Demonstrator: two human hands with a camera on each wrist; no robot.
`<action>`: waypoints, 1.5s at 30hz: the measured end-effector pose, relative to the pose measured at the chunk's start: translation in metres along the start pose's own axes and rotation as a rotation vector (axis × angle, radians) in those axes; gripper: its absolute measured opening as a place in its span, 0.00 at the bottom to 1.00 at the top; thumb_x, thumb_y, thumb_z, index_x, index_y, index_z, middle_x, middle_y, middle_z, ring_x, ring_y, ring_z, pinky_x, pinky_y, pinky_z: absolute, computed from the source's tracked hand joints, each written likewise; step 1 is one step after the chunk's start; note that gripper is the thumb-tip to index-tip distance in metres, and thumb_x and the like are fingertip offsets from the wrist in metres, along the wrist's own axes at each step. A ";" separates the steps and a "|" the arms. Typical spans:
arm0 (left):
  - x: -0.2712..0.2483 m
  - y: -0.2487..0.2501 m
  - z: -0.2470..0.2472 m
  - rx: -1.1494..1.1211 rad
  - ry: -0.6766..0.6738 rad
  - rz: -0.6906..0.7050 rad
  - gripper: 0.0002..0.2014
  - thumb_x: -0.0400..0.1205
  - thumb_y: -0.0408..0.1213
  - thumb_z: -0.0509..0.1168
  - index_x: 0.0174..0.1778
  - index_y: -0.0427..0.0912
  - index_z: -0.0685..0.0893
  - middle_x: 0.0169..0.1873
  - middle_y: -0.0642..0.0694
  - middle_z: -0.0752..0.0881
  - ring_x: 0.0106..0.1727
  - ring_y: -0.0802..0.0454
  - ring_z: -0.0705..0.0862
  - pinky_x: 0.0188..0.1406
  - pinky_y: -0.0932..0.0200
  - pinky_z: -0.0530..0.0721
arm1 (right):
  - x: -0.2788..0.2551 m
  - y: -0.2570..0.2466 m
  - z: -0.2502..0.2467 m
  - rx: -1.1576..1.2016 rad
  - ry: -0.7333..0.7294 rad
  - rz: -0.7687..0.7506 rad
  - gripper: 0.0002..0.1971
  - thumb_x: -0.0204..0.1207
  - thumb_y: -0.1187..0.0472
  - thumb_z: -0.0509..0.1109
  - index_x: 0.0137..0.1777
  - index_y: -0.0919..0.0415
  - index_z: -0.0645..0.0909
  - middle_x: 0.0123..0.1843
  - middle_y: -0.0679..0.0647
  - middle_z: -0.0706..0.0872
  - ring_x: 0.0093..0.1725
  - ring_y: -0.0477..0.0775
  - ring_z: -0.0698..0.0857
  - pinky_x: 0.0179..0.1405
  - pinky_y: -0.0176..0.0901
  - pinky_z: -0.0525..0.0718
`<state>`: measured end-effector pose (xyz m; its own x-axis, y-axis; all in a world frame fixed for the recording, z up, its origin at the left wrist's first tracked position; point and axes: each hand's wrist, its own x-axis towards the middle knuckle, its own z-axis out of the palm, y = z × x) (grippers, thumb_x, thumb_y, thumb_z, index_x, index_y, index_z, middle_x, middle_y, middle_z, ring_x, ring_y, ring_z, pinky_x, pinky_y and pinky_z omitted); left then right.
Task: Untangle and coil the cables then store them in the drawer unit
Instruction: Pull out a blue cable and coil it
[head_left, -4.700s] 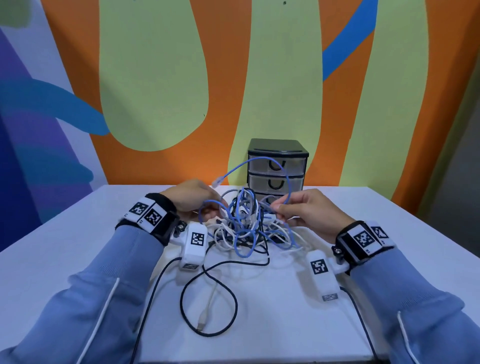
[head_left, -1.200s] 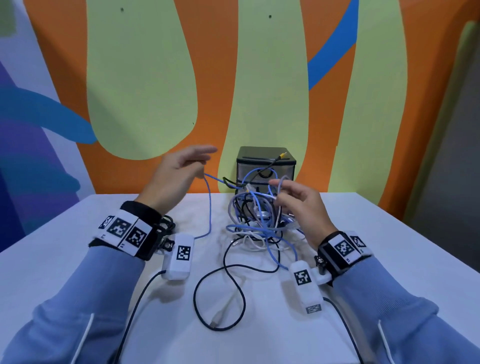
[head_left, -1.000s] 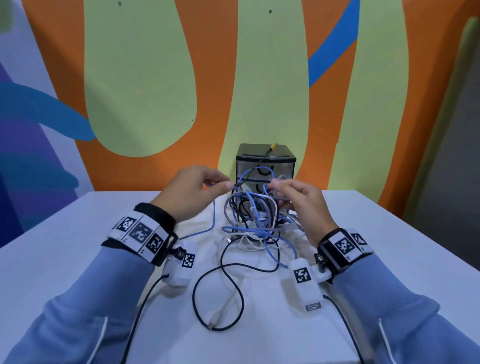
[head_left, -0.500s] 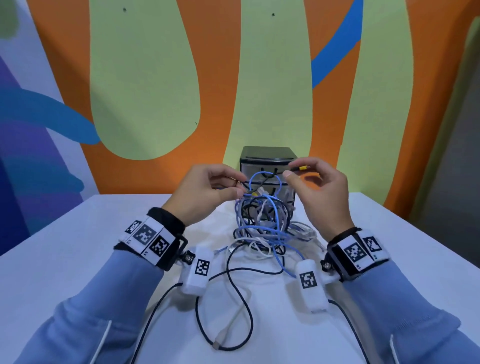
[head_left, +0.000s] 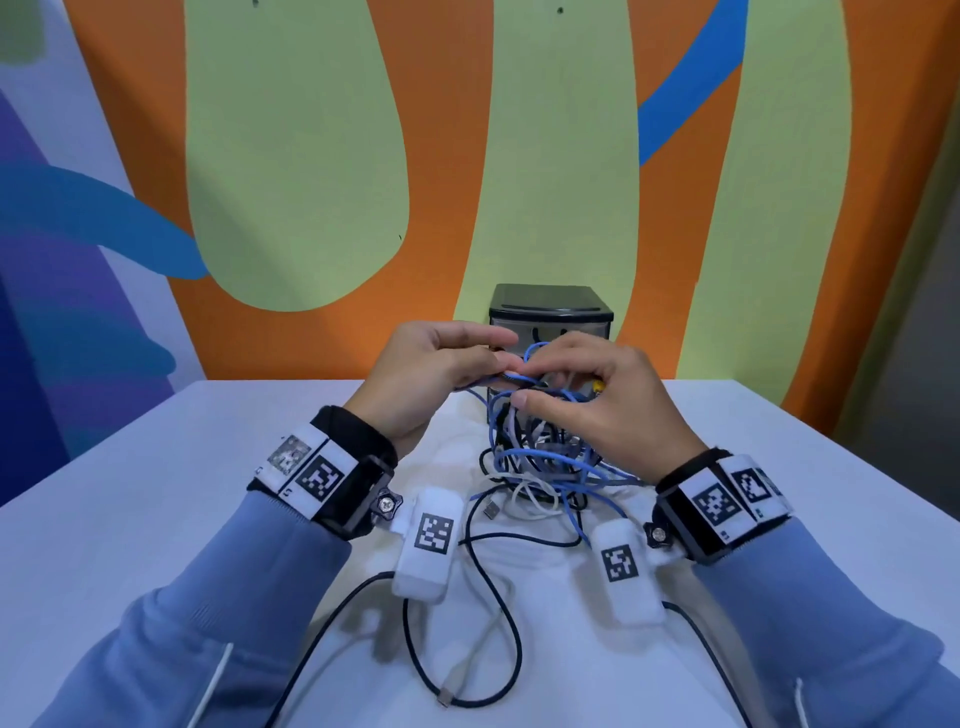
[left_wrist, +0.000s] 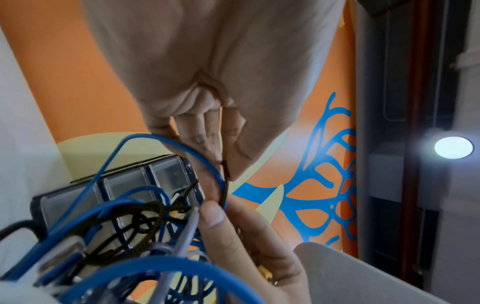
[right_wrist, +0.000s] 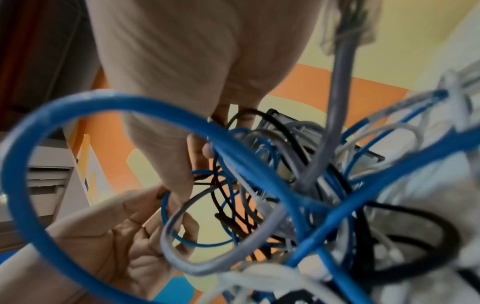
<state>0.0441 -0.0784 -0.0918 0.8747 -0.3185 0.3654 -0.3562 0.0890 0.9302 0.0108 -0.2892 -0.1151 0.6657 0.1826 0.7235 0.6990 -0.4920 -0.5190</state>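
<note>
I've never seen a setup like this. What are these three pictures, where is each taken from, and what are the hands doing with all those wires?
There is no machine here: a person works with bare hands and wears three cameras. The wide picture comes from a camera on the head, looking down at a white table. The other two come from cameras strapped to each wrist, looking along the hand, so they show the fingers very close.

On the table lies a tangle of cables in blue, white, grey and black. Behind it stands a small drawer unit with its drawers closed.

The left hand pinches a blue cable together with a thin black braided cable. The right hand has its fingers curled into the top of the tangle, and a small yellow plug shows by them. Nothing is coiled yet.
</note>
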 end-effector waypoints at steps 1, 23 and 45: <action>0.000 0.000 0.001 0.009 -0.002 0.009 0.11 0.84 0.21 0.70 0.60 0.31 0.92 0.50 0.34 0.95 0.51 0.46 0.94 0.54 0.62 0.89 | 0.000 0.002 0.002 0.007 -0.003 0.002 0.09 0.74 0.60 0.87 0.54 0.54 0.95 0.47 0.52 0.91 0.42 0.51 0.84 0.42 0.33 0.78; 0.003 0.000 -0.005 0.283 0.291 0.163 0.10 0.82 0.29 0.70 0.44 0.44 0.97 0.39 0.49 0.96 0.47 0.54 0.94 0.51 0.68 0.86 | 0.000 0.006 0.003 0.626 0.304 0.368 0.04 0.85 0.62 0.73 0.48 0.60 0.86 0.43 0.55 0.91 0.37 0.48 0.85 0.44 0.43 0.84; 0.003 0.020 -0.014 0.283 0.347 0.562 0.06 0.94 0.41 0.64 0.58 0.45 0.84 0.40 0.36 0.88 0.24 0.44 0.84 0.25 0.56 0.81 | -0.003 0.002 0.013 0.279 -0.189 0.319 0.10 0.89 0.63 0.70 0.63 0.60 0.91 0.58 0.51 0.95 0.63 0.50 0.92 0.71 0.48 0.86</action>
<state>0.0442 -0.0640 -0.0722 0.5716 0.0260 0.8201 -0.8136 -0.1117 0.5706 0.0135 -0.2795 -0.1237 0.8766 0.2242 0.4259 0.4782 -0.3055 -0.8234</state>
